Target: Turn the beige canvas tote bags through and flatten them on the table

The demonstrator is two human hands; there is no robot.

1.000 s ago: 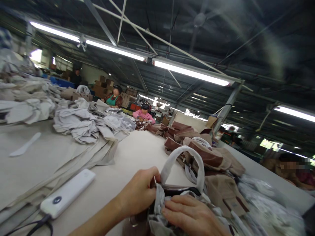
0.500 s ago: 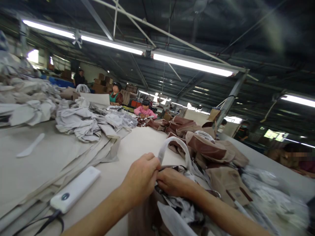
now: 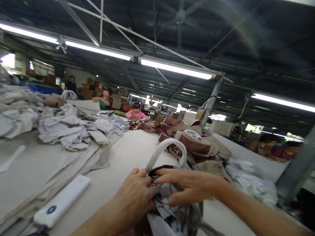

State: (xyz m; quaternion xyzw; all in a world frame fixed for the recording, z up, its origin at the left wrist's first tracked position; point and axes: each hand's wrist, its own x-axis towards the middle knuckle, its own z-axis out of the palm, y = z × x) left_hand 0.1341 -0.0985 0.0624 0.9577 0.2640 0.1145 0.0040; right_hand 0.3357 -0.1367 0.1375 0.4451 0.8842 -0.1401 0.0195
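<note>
Two bare hands press crumpled paper into the mouth of a bag at the near edge of a long table.

The left hand (image 3: 134,198) curls closed around the bag (image 3: 172,209) rim; the right hand (image 3: 189,185) lies flat, fingers spread on grey stuffing paper (image 3: 169,196). The bag's mouth faces up, its white-wrapped handle (image 3: 163,152) arching upright. A white power bank (image 3: 61,201) lies left, brown bags (image 3: 194,144) beyond on the table (image 3: 133,154).

Bare strip of desk (image 3: 134,149) running ahead between grey cloth heap (image 3: 73,131) on the left and brown bag pile (image 3: 194,144) on the right, white power bank (image 3: 62,200) lying near left, white handle loop (image 3: 164,150) arching just ahead, wrapped bundles (image 3: 251,180) crowding right edge.
</note>
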